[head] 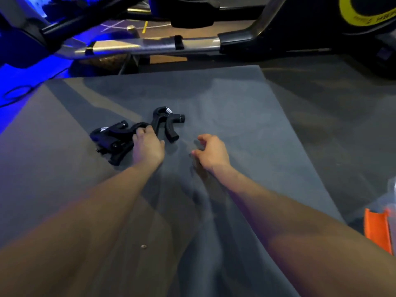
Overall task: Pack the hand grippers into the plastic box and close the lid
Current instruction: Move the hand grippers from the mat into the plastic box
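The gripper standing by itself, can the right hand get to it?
Probably yes. The right hand is empty, and only bare gray mat lies between it and the lone hand gripper; the left hand sits beside it.

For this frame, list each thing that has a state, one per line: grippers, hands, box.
Upright hand gripper: lying flat on the grey mat, untouched, not packed.
Piled hand grippers: heaped together on the mat, not packed.
Left hand: fingers curled on a handle in the pile.
Right hand: empty, half curled, over the mat.
Plastic box: only an orange part and clear plastic at the right edge; open or shut unclear.
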Demonstrator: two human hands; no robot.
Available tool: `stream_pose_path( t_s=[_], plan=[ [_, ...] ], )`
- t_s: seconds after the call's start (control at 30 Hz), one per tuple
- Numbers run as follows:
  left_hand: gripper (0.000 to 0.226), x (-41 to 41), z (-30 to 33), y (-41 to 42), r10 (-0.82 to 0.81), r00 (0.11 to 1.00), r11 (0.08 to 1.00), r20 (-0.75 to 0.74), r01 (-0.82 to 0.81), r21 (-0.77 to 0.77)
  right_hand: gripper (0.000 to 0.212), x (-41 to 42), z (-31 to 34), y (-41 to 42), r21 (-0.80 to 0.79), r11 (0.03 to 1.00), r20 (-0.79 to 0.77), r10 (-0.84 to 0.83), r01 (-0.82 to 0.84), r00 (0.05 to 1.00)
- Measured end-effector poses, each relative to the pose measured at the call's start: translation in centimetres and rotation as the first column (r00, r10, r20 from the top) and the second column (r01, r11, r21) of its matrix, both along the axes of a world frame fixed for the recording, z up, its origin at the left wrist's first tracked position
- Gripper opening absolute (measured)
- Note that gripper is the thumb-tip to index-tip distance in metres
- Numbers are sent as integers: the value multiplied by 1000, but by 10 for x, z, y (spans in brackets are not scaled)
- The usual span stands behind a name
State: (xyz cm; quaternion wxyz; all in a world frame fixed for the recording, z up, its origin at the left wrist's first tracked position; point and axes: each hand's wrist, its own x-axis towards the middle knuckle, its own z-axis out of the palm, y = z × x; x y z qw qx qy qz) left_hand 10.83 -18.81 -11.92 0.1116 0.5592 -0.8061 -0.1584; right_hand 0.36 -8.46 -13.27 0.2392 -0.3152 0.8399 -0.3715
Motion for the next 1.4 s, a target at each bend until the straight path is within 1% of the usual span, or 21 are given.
stream_pose_path(
  t_s=[0.2, 0.37, 0.43, 0.5, 0.57, 0.6, 0.63, 0.7, 0.77, 0.8, 0.87, 0.9, 0.93, 0.97, 1.0, 1.13, 1.23, 1.3, 1.37, 1.4],
  plan=[
    [35, -4, -8, 1, 78, 996, 996, -37, -80, -51, 49, -9, 0, 4, 3, 1000, -38, 18, -18, 999],
    [28, -9, -1, 8, 107, 992, 994, -68, -109, -27, 48, -12, 11, 18, -2, 1000, 22, -23, 23, 999],
    [26, -8, 4, 13, 143, 977, 989, -159, -135, 58, 48, -13, 18, 27, -5, 999, 48, -35, 36, 998],
    [12, -7, 13, 22, 212, 939, 968, -269, -163, 193, 47, -14, 22, 38, -7, 998, 85, -59, 60, 995],
    [10, -9, 22, 33, 295, 882, 921, -366, -160, 355, 46, -18, 26, 49, -2, 996, 111, -89, 90, 990],
    [6, -11, 28, 41, 351, 839, 877, -416, -139, 459, 45, -21, 28, 55, 3, 994, 125, -110, 111, 986],
    [3, -14, 31, 46, 410, 789, 824, -458, -105, 556, 44, -24, 31, 61, -3, 990, 148, -137, 139, 980],
    [16, -20, 43, 64, 522, 701, 693, -485, -18, 721, 42, -31, 37, 73, -44, 978, 225, -191, 205, 955],
    [24, -26, 54, 85, 585, 642, 591, -496, 81, 803, 40, -38, 43, 84, -78, 959, 293, -238, 271, 926],
    [24, -31, 60, 96, 592, 638, 550, -493, 127, 825, 38, -42, 46, 90, -85, 951, 326, -256, 298, 910],
    [14, -40, 72, 117, 586, 629, 502, -511, 214, 838, 23, -48, 52, 104, -89, 940, 392, -271, 329, 879],
    [7, -45, 78, 127, 571, 627, 494, -530, 254, 832, 15, -51, 55, 112, -90, 936, 417, -275, 341, 866],
    [17, -49, 83, 137, 546, 631, 495, -550, 287, 820, 15, -53, 61, 120, -98, 931, 443, -277, 353, 853],
    [27, -54, 89, 147, 521, 634, 497, -572, 319, 807, 20, -55, 67, 128, -116, 921, 474, -278, 372, 836],
    [33, -57, 95, 157, 493, 644, 493, -584, 346, 798, 24, -56, 74, 135, -139, 906, 507, -282, 400, 814],
    [34, -73, 110, 193, 395, 679, 451, -619, 443, 775, 16, -66, 98, 161, -211, 839, 614, -285, 501, 736],
    [35, -82, 116, 213, 333, 688, 423, -645, 502, 754, 18, -74, 115, 182, -277, 753, 699, -268, 596, 663],
    [32, -87, 123, 224, 271, 697, 423, -664, 533, 732, 17, -79, 123, 195, -292, 726, 696, -285, 623, 659],
    [23, -94, 128, 231, 225, 701, 464, -677, 533, 707, 24, -87, 129, 208, -295, 704, 659, -340, 647, 671],
    [17, -98, 131, 233, 211, 703, 500, -679, 519, 693, 27, -93, 130, 214, -289, 695, 625, -385, 658, 680]
  ],
)
